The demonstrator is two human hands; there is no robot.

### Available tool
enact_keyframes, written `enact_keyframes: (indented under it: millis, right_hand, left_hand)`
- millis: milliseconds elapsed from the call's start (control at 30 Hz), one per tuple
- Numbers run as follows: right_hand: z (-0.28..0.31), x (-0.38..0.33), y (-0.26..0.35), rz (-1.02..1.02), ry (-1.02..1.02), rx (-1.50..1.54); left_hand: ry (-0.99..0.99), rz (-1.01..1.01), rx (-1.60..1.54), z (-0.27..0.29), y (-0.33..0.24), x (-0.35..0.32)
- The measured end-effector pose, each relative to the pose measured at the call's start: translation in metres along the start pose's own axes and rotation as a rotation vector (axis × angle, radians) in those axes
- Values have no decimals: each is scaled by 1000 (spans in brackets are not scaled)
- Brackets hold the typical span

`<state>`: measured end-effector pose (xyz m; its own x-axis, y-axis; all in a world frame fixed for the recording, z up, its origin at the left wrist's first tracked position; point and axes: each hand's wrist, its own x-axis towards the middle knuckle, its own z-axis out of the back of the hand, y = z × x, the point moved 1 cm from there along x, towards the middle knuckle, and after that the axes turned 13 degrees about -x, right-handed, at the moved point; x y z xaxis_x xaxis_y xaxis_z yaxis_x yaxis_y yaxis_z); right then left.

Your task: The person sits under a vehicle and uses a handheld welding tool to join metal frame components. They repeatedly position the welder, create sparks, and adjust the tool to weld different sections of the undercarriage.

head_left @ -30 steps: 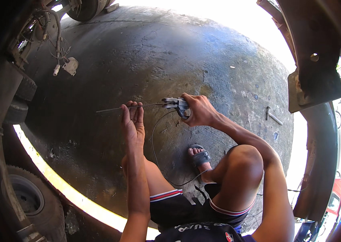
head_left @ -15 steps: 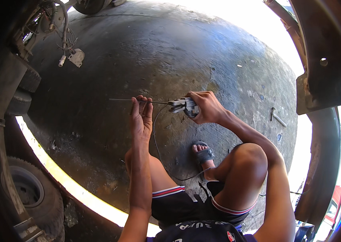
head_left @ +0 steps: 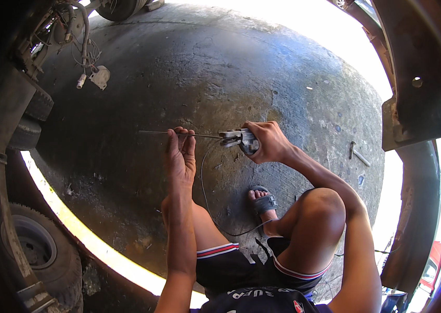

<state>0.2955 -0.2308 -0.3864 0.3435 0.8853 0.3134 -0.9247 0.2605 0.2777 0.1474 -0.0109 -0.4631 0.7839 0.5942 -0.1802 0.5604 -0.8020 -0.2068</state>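
Note:
My left hand (head_left: 179, 159) pinches a thin metal rod (head_left: 150, 132) between its thumb and fingertips. The rod lies nearly level, its left end sticking out past the fingers. On the other side, its right end meets the jaws of a grey clamp-like tool (head_left: 233, 137). Wrapped round that tool's body is my right hand (head_left: 268, 142), which hides most of its handle. Whether the jaws grip the rod tightly, I cannot tell. A thin dark cable (head_left: 203, 180) loops down below the tool towards my sandalled foot (head_left: 263, 201).
A hammer (head_left: 359, 154) lies on the stained concrete floor (head_left: 220, 68) to the right. Loose wiring with a connector (head_left: 99, 77) hangs at the upper left. A wheel (head_left: 38, 245) stands at the lower left. Dark metal vehicle panels (head_left: 416, 117) rise along the right side.
Both hands have barely moved. My left hand has shifted slightly left, and the gap between its fingers and the tool's jaws looks a little wider.

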Motion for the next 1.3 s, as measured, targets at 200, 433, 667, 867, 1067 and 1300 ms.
enact_keyframes:
  millis: [200,433,667,867,1067,1300]
  right_hand:
    - [-1,4,3,6,31,-4]
    - [0,6,5,-29,30,-19]
    - [-4,9,6,-32,56,-60]
    - [-4,13,8,-35,53,-41]
    - [-2,15,10,-88,115,-29]
    - [-6,13,10,-97,130,-81]
  left_hand:
    - [8,35,-11,-1,6,1]
    - [23,-35,-1,1,2,-2]
    - [-3,-196,73,-6,-11,-12]
    - [-16,-254,134,-7,-16,-17]
    - [-29,-261,180,-6,-13,-15]
    - [-28,-224,158,-4,-12,-13]
